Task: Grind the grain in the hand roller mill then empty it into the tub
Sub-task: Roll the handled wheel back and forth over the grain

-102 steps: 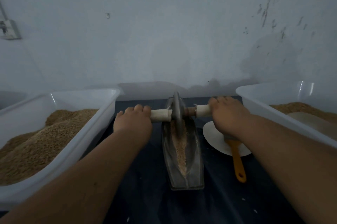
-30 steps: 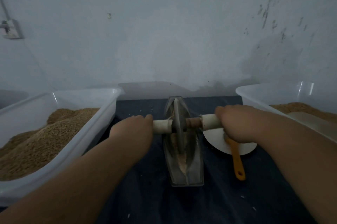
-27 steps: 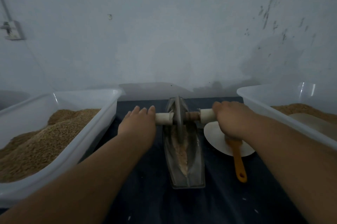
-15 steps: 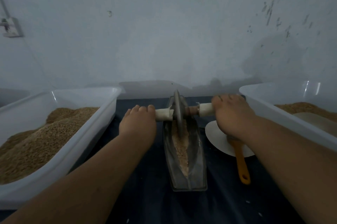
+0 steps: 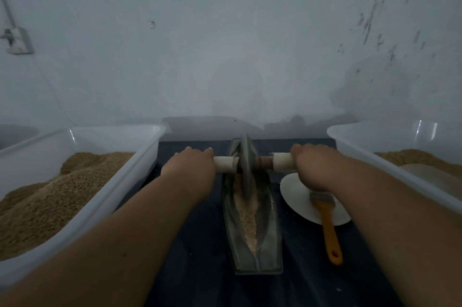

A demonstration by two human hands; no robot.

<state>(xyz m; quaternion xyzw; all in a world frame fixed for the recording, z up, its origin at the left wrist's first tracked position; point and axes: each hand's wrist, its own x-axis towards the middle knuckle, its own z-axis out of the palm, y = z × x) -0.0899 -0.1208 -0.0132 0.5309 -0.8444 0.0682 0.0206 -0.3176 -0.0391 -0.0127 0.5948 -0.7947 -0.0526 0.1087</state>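
A boat-shaped metal trough [image 5: 268, 244] lies lengthwise on the dark cloth, with crushed tan grain [image 5: 246, 216] along its groove. The mill's metal wheel [image 5: 246, 159] stands upright near the trough's far end. My left hand [image 5: 191, 166] grips the pale left handle [image 5: 225, 164] of the axle. My right hand [image 5: 312, 166] grips the pale right handle [image 5: 282, 161]. A white tub [image 5: 120, 181] heaped with brown grain sits to the left. Another white tub [image 5: 390, 171] with grain sits to the right.
A white dish [image 5: 297, 194] lies right of the trough, with an orange-handled brush [image 5: 327, 224] resting across it. A pale wall rises directly behind the trough. A socket box [image 5: 18, 40] hangs on the wall at upper left.
The wheel rolled back and forth along the trough with both hands on its handles; it now stands near the far end, about where it was half a second ago.
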